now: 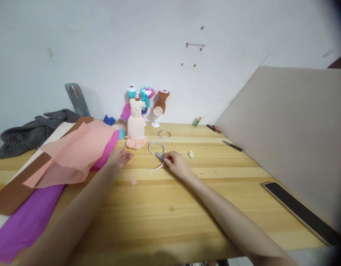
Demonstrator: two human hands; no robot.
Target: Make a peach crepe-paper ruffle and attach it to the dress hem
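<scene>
My left hand is held palm partly up, fingers loosely spread and nothing in them, beside the pink paper and near the foot of a miniature dress form in a pale cream paper dress with a peach ruffled hem. My right hand pinches a small silver-and-blue tool, whose exact kind I cannot make out. The tool touches or overlaps the edge of a thin white ring, which looks like a tape roll. Just below the tool, a narrow white strip curls on the table.
Crepe paper sheets in several colours and a striped cloth cover the left side. Behind stand a bottle and other dressed miniature forms. A brown ring, paper scraps, a dark pen-like tool and a phone lie around.
</scene>
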